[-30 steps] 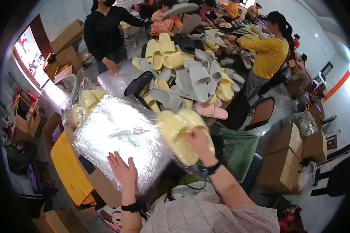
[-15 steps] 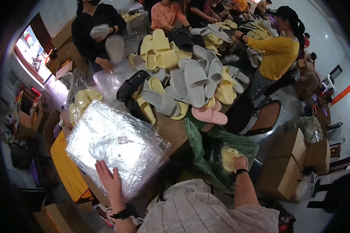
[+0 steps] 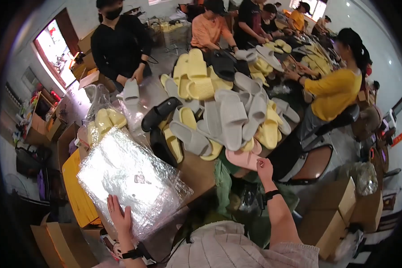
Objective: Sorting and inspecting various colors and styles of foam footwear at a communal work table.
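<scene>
My left hand (image 3: 119,219) lies flat with its fingers stretched on a stack of shiny clear plastic bags (image 3: 125,174) at the table's near left. My right hand (image 3: 264,169) is closed at the toe end of a pink slipper (image 3: 240,159), with its fingertips pinched at the slipper's edge. This slipper lies at the near right side of a big pile of grey slippers (image 3: 232,123), yellow slippers (image 3: 196,64) and black slippers (image 3: 158,114). Below the right forearm hangs an open green sack (image 3: 223,185) with some clear plastic in its mouth.
Across the table a person in black (image 3: 120,49) handles a grey slipper (image 3: 131,91). A person in a yellow top (image 3: 337,91) works at the right. A chair (image 3: 315,165) and cardboard boxes (image 3: 326,223) stand to my right. Bagged yellow slippers (image 3: 109,118) lie beyond the plastic stack.
My right hand has left the yellow slipper at the green sack and moved up to the pink slipper. My left hand stays on the plastic. The view has tilted up.
</scene>
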`<action>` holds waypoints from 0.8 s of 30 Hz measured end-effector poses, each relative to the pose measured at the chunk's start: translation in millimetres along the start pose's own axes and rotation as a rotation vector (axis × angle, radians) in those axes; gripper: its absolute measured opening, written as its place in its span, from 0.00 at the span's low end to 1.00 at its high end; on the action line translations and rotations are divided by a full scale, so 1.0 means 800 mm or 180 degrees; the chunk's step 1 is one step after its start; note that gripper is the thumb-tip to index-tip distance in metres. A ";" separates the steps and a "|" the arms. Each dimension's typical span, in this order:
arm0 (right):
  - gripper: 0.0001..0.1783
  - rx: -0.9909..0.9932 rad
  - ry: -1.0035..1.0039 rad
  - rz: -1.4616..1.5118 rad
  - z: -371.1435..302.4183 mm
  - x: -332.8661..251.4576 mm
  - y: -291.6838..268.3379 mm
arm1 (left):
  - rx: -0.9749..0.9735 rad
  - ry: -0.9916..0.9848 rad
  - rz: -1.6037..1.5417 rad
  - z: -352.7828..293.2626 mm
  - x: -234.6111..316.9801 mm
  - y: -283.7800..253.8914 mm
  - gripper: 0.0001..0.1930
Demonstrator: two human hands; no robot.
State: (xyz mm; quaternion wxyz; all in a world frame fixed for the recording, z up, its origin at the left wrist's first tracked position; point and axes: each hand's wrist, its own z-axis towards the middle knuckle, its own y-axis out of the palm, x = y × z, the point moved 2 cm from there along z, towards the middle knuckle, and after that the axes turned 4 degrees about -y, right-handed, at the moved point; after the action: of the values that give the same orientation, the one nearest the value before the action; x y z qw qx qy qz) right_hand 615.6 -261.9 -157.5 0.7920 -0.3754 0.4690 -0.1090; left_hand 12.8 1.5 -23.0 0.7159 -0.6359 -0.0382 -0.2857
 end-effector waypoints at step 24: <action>0.27 0.0789 -0.0825 0.3486 0.209 -0.243 -0.001 | 0.0086 -0.0268 -0.0033 0.004 0.004 0.000 0.37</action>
State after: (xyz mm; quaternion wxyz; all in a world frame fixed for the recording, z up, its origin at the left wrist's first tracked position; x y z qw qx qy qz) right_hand 649.0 -77.9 18.1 0.8220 0.0075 0.4778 0.3098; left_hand 16.9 3.3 -21.3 0.7207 -0.6375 -0.0755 -0.2618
